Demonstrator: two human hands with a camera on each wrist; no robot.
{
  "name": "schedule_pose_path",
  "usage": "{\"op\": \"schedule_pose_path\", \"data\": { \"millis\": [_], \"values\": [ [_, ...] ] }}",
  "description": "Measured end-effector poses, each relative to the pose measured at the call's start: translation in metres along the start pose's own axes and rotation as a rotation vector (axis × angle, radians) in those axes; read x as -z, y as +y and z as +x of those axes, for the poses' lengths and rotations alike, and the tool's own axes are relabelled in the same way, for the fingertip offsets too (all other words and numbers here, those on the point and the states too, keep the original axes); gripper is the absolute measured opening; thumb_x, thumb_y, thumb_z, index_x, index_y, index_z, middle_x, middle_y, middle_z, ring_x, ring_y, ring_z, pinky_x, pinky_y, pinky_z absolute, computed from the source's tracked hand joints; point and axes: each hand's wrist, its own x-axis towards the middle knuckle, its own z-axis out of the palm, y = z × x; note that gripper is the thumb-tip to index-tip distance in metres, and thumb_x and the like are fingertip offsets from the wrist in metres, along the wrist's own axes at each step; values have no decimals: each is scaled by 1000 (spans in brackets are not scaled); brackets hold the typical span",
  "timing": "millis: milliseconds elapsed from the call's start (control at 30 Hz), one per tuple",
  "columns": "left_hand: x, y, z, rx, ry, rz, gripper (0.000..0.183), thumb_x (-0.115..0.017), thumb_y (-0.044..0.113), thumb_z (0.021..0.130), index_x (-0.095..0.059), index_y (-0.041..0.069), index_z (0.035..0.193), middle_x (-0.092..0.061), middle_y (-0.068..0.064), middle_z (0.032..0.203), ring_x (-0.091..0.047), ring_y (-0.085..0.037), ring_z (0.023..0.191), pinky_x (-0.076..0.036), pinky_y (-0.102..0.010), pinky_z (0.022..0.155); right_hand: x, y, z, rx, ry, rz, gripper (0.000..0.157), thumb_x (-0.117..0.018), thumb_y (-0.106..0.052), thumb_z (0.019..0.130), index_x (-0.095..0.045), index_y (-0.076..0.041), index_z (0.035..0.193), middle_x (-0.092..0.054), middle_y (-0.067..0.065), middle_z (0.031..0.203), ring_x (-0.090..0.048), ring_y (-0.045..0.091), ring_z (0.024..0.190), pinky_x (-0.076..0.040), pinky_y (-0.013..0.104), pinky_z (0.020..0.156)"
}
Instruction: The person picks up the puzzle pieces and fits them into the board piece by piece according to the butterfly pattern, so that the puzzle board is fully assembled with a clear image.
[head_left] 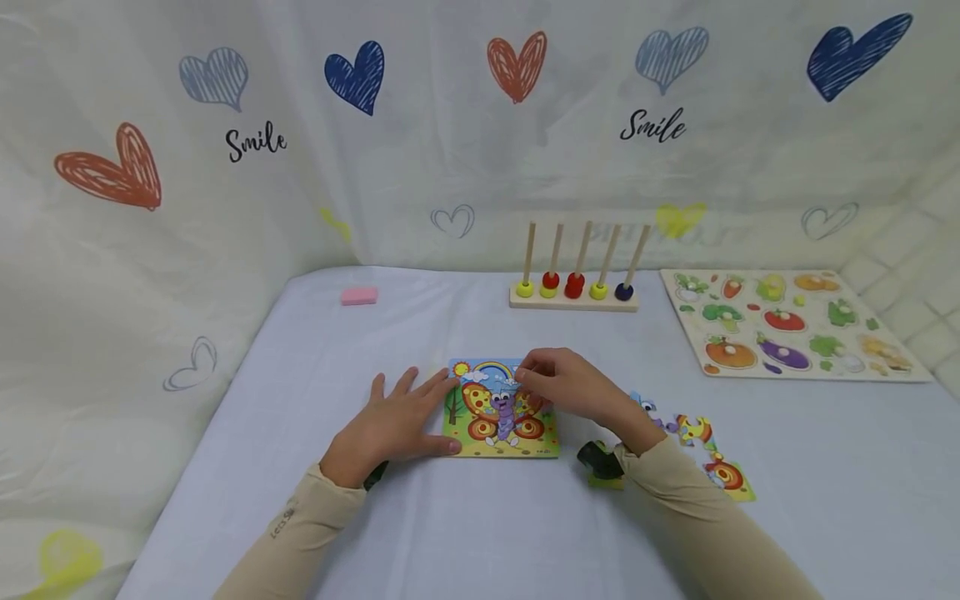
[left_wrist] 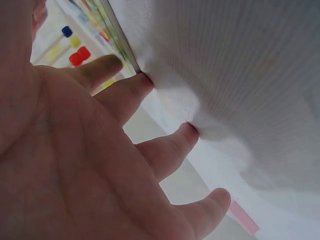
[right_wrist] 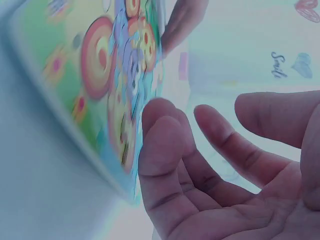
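Observation:
A butterfly picture puzzle board lies on the white-covered table between the hands. My left hand has its fingers spread at the board's left side, the thumb near the lower-left corner. In the left wrist view, fingertips meet the board's edge and the cloth. Over the board's upper right is my right hand, fingers bent, tips close to the picture. The right wrist view shows its fingertips right at the board's face, with no piece visible between them. Part of the picture lies hidden under this hand.
Loose puzzle pieces lie right of the board, partly behind the right forearm; another piece is under that wrist. A bead-peg stand stands behind. A vegetable puzzle board lies at back right, a pink block at back left.

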Motion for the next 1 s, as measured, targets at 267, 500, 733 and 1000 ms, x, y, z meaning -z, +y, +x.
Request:
{"op": "schedule_pose_path", "data": {
  "millis": [267,500,733,1000],
  "values": [
    [-1,0,-1,-7,5,-27,80,-80,54,94,-47,22,159,-30,-4,175,-20,-46,159,-10,-79,119,14,12,-17,-14,18,-10,25,-61,-24,111,-71,-2,117,-72,11,98,-65,28,83,-55,40,78],
    [0,0,0,-13,3,-18,77,-79,55,94,-50,22,158,-31,-3,175,-20,-46,159,-10,-79,119,26,21,-27,-34,50,-20,28,-61,-27,111,-71,-2,118,-73,10,99,-67,27,89,-55,40,82],
    [1,2,0,-5,-2,-7,79,-79,56,94,-50,22,159,-31,-3,175,-20,-46,159,-10,-79,118,42,26,-45,1,90,-35,31,-63,-30,111,-71,-1,122,-74,12,103,-67,29,94,-56,44,84],
    [-2,0,1,3,-2,1,80,-79,56,94,-50,23,160,-30,-2,175,-20,-46,159,-11,-79,118,57,34,-67,-4,124,-52,31,-63,-31,111,-71,-3,124,-73,12,109,-66,30,96,-59,42,79]
  ]
}}
